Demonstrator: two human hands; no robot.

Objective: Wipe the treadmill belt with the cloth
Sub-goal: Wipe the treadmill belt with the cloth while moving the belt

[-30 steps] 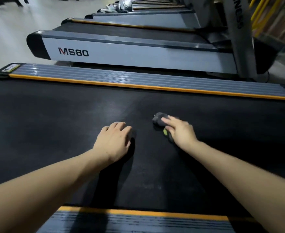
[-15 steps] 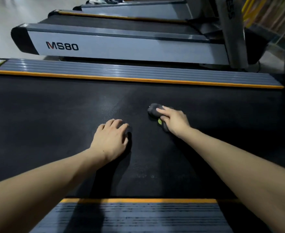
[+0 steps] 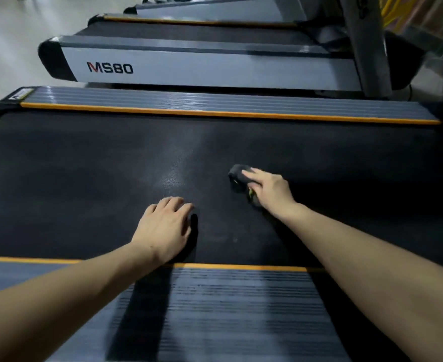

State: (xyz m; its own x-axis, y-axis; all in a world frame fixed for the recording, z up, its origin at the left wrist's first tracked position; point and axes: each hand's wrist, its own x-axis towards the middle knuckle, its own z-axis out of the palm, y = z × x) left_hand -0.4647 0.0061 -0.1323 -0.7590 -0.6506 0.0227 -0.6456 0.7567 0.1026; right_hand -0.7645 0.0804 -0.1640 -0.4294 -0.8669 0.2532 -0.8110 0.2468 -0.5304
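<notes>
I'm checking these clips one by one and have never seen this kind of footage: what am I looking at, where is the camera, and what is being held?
There is no robot here. One wide-angle camera sits on a person's head and looks forward and down, so both forearms reach into the picture from below. The wide black surface is a treadmill belt, with grey side rails edged in orange. The right hand presses a dark cloth with a yellow-green spot onto the belt, fingers laid over it. The left hand rests flat on the belt and holds nothing. Behind stands another treadmill, marked MS80.
</notes>
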